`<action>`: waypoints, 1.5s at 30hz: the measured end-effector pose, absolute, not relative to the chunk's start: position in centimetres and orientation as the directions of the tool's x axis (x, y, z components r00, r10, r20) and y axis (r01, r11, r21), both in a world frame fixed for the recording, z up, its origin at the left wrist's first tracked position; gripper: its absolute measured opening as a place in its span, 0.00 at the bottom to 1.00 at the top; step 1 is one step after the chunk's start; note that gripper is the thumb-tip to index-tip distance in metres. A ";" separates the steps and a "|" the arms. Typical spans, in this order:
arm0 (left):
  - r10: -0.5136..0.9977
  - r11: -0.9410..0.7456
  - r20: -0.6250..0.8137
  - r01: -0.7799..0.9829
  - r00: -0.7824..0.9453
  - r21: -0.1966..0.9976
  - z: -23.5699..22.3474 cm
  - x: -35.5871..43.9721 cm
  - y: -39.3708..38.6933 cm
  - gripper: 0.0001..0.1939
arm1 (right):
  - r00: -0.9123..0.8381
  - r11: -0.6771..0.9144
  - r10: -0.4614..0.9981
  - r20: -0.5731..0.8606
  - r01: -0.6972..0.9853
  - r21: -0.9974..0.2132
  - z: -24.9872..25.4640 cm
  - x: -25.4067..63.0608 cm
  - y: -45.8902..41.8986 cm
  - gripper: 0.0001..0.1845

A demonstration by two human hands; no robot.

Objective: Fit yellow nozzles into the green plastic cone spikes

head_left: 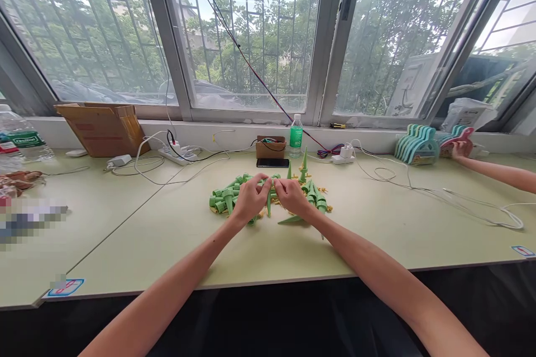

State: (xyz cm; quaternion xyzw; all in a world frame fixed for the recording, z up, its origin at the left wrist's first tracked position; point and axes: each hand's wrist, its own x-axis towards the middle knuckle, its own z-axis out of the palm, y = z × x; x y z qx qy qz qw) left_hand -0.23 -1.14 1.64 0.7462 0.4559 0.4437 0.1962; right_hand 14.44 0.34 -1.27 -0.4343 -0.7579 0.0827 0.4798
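Note:
Over the middle of the table my left hand [252, 198] and my right hand [290, 196] meet, fingers pinched close together. Between them is a green plastic plant watering spike [268, 207], its pointed end hanging downward. Its upper part is mostly hidden by my fingers, and any small piece in my right fingertips is too small to make out. A heap of green watering spikes [228, 195] lies beside my left hand. More spikes [320, 201] lie by my right hand, with small yellow pieces [329, 209] scattered among them. Behind, one assembled spike [303, 170] stands upright.
A phone [273, 163], a small cardboard box [270, 149] and a bottle [296, 136] stand behind the heap. Power strips [180, 153] and white cables [444, 192] lie on both sides. At far right another person's hand [462, 149] touches hangers [416, 145].

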 end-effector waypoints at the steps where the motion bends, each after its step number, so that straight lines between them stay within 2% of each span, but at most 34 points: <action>1: 0.859 -0.502 0.477 0.494 0.188 0.710 1.6 -0.3 -1.1 0.17 | -0.159 0.611 0.735 0.659 0.578 -0.541 -1.3 14.4 0.3 0.22; 7: 0.901 -0.434 0.406 0.370 0.153 0.822 1.4 -0.4 -0.7 0.18 | -0.143 0.601 0.728 0.671 0.602 -0.525 -1.1 14.4 0.0 0.20; 12: 0.940 -0.340 0.317 0.247 0.129 0.907 1.8 -0.3 -0.8 0.19 | -0.165 0.629 0.726 0.668 0.552 -0.548 -0.8 14.3 -0.5 0.16; 24: 0.965 -0.230 0.217 0.085 0.145 0.969 1.7 -0.3 -0.3 0.16 | -0.198 0.677 0.710 0.676 0.454 -0.579 -1.0 14.6 -0.2 0.14; 39: 0.963 -0.254 0.233 0.164 0.135 0.953 1.6 -0.5 -0.4 0.13 | -0.243 0.712 0.649 0.721 0.529 -0.463 -0.9 14.9 -0.1 0.09; 45: 0.955 -0.293 0.268 0.254 0.127 0.922 1.7 -0.5 -0.6 0.13 | -0.268 0.708 0.653 0.708 0.548 -0.446 -0.8 15.0 0.0 0.10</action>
